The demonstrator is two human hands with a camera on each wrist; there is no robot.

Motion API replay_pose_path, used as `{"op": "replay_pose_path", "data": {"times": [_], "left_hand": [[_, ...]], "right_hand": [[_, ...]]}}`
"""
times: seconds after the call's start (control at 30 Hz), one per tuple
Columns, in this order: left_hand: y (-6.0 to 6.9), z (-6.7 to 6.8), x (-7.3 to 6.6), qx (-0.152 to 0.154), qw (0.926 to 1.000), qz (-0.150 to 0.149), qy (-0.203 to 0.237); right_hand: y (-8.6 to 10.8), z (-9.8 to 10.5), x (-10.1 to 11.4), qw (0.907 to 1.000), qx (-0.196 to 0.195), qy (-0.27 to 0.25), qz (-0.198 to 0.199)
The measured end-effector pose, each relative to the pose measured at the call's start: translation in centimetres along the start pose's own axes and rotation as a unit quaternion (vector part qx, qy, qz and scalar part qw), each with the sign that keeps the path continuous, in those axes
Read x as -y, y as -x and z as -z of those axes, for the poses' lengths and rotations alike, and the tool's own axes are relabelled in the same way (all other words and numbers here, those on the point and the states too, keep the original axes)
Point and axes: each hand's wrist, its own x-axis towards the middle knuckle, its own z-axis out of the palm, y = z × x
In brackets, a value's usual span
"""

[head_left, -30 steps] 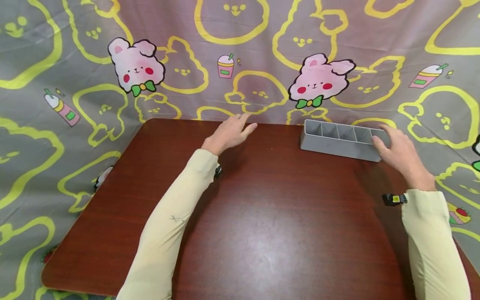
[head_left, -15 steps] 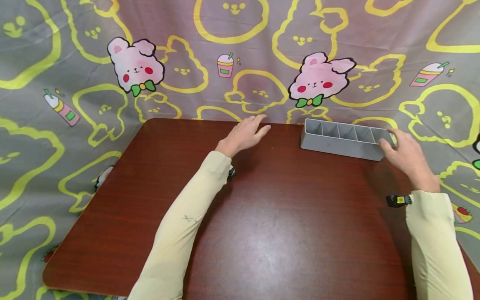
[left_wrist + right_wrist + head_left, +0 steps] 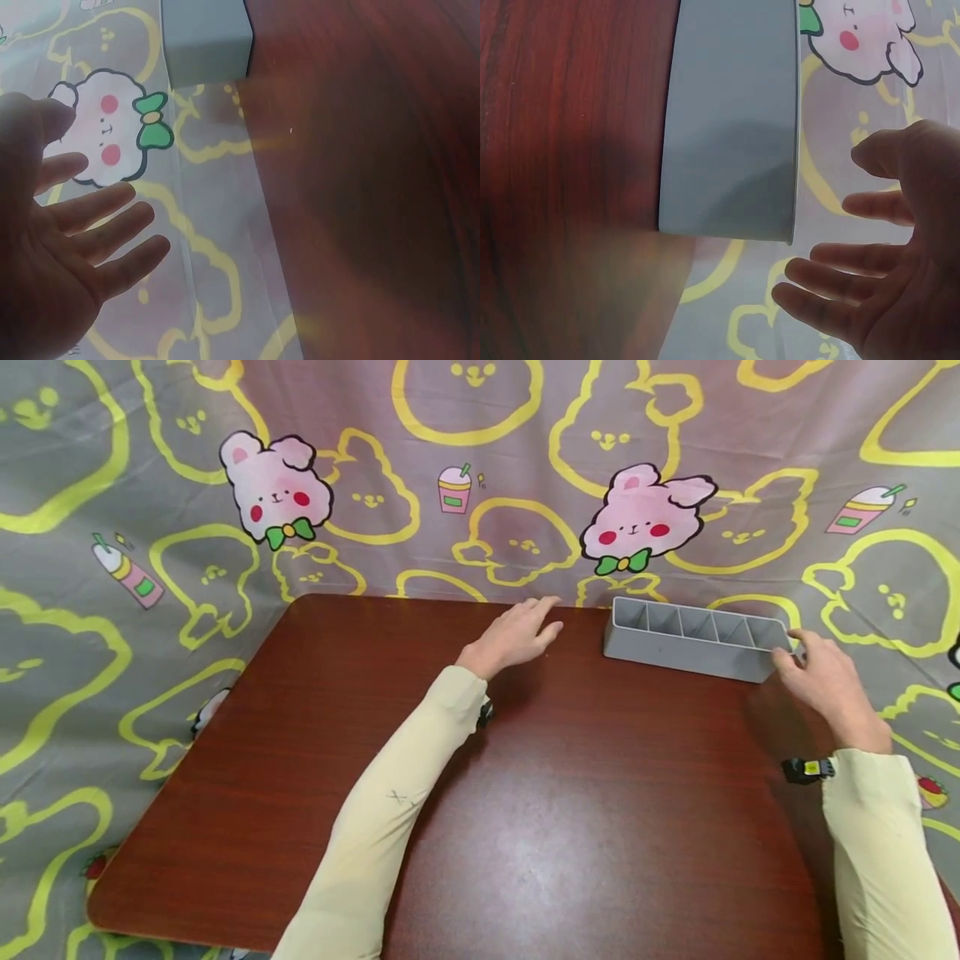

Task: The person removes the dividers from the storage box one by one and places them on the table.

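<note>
A long grey box with several compartments in a row (image 3: 686, 653) stands near the back right edge of the table, and no contents show in it. My right hand (image 3: 825, 681) hovers by the box's right end, thumb and fingers spread; the right wrist view shows a gap between its fingers (image 3: 832, 289) and the box's side (image 3: 731, 127). To the left of the box my left hand (image 3: 513, 639) is over the table, fingers extended and holding nothing. In the left wrist view the box's end (image 3: 208, 45) lies beyond that hand (image 3: 82, 240), apart from it.
The dark red wooden table (image 3: 570, 793) has rounded corners. A grey curtain (image 3: 375, 543) with yellow outlines and pink rabbit heads hangs behind it and along its left side. A camera is strapped to each wrist, the right camera (image 3: 808, 769) showing plainly.
My left hand has moved to the right, closer to the box. My right hand has shifted slightly right, from over the box's right compartment to its end. The box stays in place.
</note>
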Motion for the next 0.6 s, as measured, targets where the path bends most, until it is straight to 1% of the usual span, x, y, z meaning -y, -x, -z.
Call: {"op": "replay_pose_path", "data": {"times": [0.27, 0.33, 0.5, 0.6], "left_hand": [[-0.9, -1.4, -1.6, -0.003, 1.0, -0.002, 0.002], [-1.0, -1.7, -2.0, -0.001, 1.0, -0.002, 0.003], [-1.4, -2.6, -2.9, 0.004, 1.0, -0.001, 0.005], [-1.9, -3.1, -3.4, 0.007, 0.9999, 0.004, 0.011]], "right_hand": [[0.1, 0.1, -0.3, 0.9997, -0.004, -0.007, -0.023], [0.2, -0.1, -0.4, 0.9995, -0.013, -0.011, -0.027], [0.2, -0.6, -0.5, 0.9976, -0.048, -0.029, -0.041], [0.1, -0.6, -0.6, 0.9959, -0.058, -0.041, -0.056]]}}
